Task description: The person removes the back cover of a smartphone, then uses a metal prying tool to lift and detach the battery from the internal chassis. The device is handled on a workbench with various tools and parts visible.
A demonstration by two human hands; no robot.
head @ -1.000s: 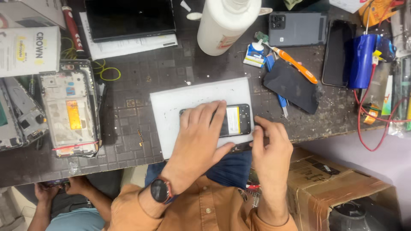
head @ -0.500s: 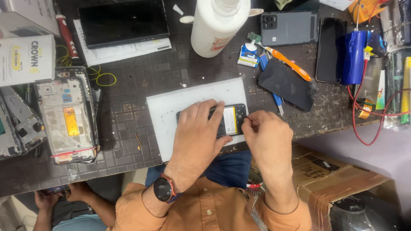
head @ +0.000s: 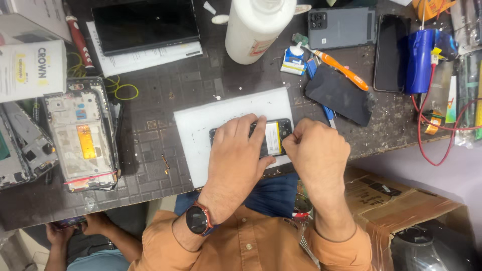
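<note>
Head view: your left hand (head: pixel 236 155) lies flat over an opened phone (head: pixel 273 138), fingers spread and pressing it down onto the white mat (head: pixel 201 125) at the near edge of the worktop (head: pixel 150 105). Your right hand (head: pixel 316 150) sits at the phone's right end, fingers curled tight; whether they pinch anything, you cannot tell from here. Yellow-labelled battery exposed. Risk, as a judgement: a slip of the right hand could gouge the battery, since it works just beside it. Mat overhangs near the edge, so the phone could slide off toward your lap.
</note>
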